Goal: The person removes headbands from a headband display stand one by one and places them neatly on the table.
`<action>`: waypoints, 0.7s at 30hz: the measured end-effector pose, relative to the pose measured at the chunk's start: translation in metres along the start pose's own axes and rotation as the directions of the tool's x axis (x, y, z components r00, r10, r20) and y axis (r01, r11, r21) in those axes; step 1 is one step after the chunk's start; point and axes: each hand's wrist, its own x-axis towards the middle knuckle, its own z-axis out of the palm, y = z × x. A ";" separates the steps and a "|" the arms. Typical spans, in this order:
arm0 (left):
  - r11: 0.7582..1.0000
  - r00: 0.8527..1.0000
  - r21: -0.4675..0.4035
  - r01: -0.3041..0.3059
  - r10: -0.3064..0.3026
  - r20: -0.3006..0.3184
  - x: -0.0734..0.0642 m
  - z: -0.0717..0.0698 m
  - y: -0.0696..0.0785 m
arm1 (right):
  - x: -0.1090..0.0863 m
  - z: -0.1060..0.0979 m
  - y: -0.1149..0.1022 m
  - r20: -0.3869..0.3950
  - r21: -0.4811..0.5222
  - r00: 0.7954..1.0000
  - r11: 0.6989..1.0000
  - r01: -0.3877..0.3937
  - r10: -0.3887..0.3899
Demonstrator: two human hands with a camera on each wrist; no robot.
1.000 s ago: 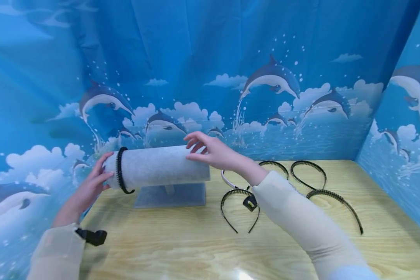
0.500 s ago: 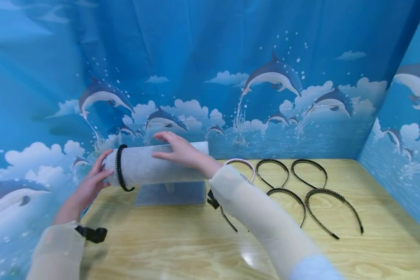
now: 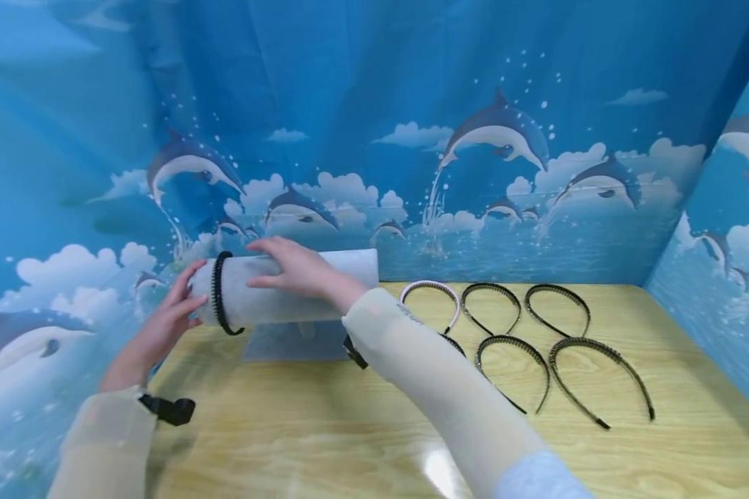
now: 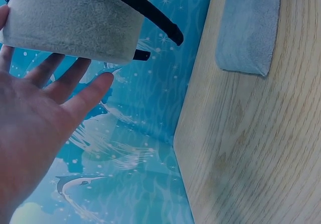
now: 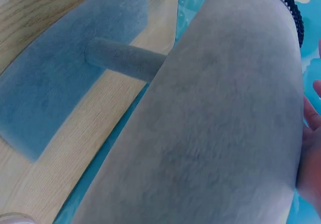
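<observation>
A pale grey fabric-covered roll point(image 3: 271, 305) lies level on a post above its flat base point(image 3: 274, 344). Round its left part sits a black toothed headband point(image 3: 218, 294), its ends hanging below the roll. My left hand point(image 3: 162, 319) is at the roll's left end, fingertips right at the edge; in the left wrist view its fingers point(image 4: 80, 93) are spread and fairly straight. My right hand point(image 3: 299, 270) reaches over the middle of the roll, fingers extended toward the headband with a gap between. In the right wrist view, the same hand point(image 5: 312, 158) shows beside the roll.
On the wooden table point(image 3: 324, 430) to the right lie several headbands: a pinkish-white one point(image 3: 433, 283), a bronze-toned one point(image 3: 589, 342) and black ones such as this front one point(image 3: 512, 339). One more point(image 3: 454, 342) is partly behind my right sleeve. A dolphin-printed curtain point(image 3: 349, 138) stands behind.
My right hand has moved left along the roll from its right end to its middle, uncovering headbands on the table. My left hand stays at the left end.
</observation>
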 end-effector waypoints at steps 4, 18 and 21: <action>1.000 1.000 0.007 0.013 -0.013 -0.001 -0.001 0.000 0.003 | 0.006 0.006 -0.009 0.018 -0.060 1.000 0.998 -0.010 0.011; 1.000 1.000 -0.013 0.006 -0.006 0.013 0.001 0.001 0.002 | 0.022 0.025 -0.029 0.054 -0.282 0.998 0.959 -0.002 0.018; 1.000 1.000 -0.020 0.004 -0.004 0.010 0.001 0.000 0.001 | 0.024 0.027 -0.031 0.075 -0.325 0.997 0.946 -0.010 0.037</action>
